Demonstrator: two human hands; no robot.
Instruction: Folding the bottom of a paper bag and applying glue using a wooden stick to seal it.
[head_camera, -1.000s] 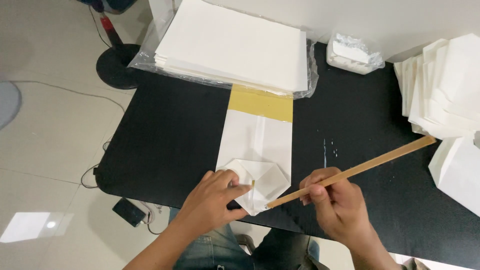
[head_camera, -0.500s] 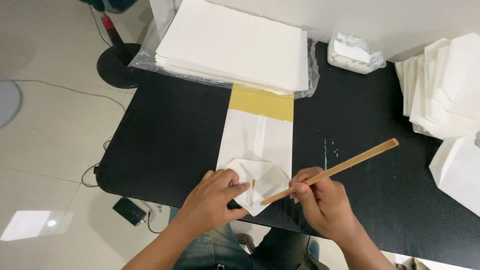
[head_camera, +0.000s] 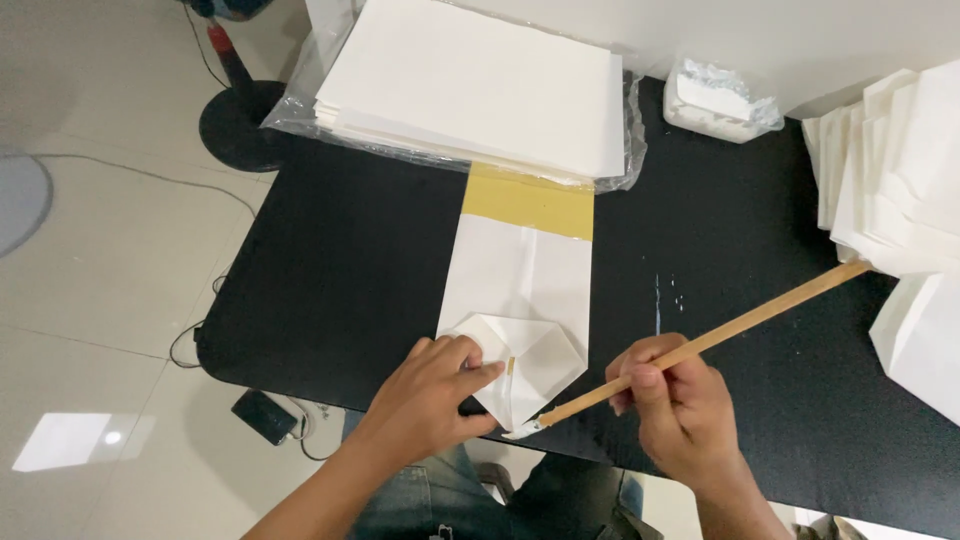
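Paper of the flat white bag (head_camera: 520, 290) is pinned at its folded bottom by the left hand (head_camera: 430, 395), fingers spread flat. A wooden stick (head_camera: 700, 345), pinched in the right hand (head_camera: 675, 405), has been swung towards three o'clock since half a second ago, its wet tip now brought to the fold's five o'clock edge, so gluing appears under way.

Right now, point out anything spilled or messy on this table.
Small white drips streak the black table right of the paper bag. A white blob sits on the stick tip at the bag's folded bottom. Nothing else stands out.
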